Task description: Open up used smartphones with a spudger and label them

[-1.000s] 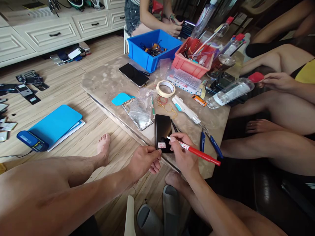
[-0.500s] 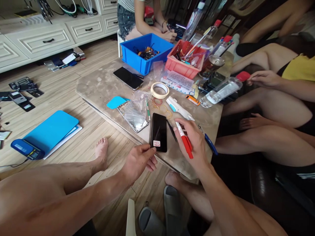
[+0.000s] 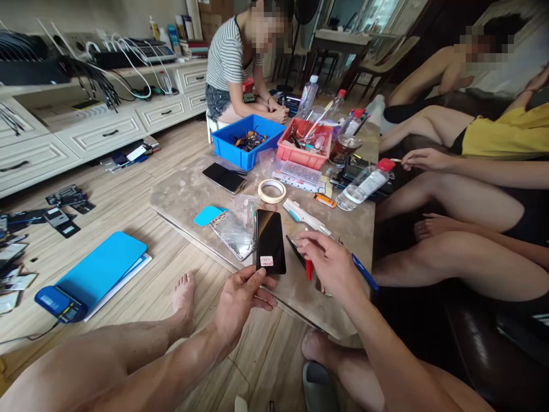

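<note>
A black phone [image 3: 270,237] with a small white label [image 3: 266,261] near its lower end is gripped at its bottom edge by my left hand [image 3: 242,294], thumb on the front. My right hand [image 3: 328,263] is to the right of the phone, fingers bent, over a red marker [image 3: 309,269] that is partly hidden beneath it; whether the fingers still grip the marker is unclear. Left of the phone lies an opened device [image 3: 234,234] under clear plastic bags. A white tool [image 3: 306,217] and a roll of tape [image 3: 271,191] lie beyond.
Blue bin [image 3: 231,147] and red basket [image 3: 300,157] stand at the table's back. A bottle [image 3: 362,186] is at the right. Another phone [image 3: 223,177] lies back left. People sit behind and to the right; one person's hand [image 3: 424,158] is near the bottle.
The camera view has tilted up. The phone has been raised in my left hand. My right hand has lowered the marker, which now points down beneath the fingers.
</note>
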`<state>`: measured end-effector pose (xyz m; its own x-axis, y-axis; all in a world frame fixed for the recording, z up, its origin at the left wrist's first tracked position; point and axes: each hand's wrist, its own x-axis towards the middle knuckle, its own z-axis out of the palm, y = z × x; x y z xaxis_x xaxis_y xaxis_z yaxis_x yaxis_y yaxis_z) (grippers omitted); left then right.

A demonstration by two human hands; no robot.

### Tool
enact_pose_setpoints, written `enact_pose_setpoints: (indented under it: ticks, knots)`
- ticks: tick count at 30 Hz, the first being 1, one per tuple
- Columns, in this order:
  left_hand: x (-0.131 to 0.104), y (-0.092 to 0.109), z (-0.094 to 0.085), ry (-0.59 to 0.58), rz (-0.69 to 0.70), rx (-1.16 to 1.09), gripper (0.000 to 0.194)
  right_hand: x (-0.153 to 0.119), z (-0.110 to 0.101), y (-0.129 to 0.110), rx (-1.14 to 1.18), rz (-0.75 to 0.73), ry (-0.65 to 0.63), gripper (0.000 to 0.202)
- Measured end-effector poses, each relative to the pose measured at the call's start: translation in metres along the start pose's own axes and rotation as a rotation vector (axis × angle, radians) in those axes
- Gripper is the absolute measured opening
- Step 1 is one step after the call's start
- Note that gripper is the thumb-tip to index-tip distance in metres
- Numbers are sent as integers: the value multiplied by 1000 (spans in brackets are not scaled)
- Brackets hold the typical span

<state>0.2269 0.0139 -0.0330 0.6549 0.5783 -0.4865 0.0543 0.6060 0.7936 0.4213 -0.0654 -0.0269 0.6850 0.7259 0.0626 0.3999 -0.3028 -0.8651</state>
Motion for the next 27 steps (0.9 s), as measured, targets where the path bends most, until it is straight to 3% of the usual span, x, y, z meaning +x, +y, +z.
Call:
enact_pose_setpoints:
  ticks: [4, 9, 18, 27]
  knots:
    - [2, 4, 5, -77, 22, -61, 38, -10, 8, -6, 153, 71, -80, 29]
    - [4, 11, 10, -174, 46, -86, 32, -10, 6, -17, 245, 32, -118, 31]
    - [12, 25, 17, -204, 122, -112, 27, -12, -2, -23, 345, 19, -92, 31]
    - [12, 25, 18, -220, 139, -132, 30, -10, -2, -21, 369, 45, -93, 31]
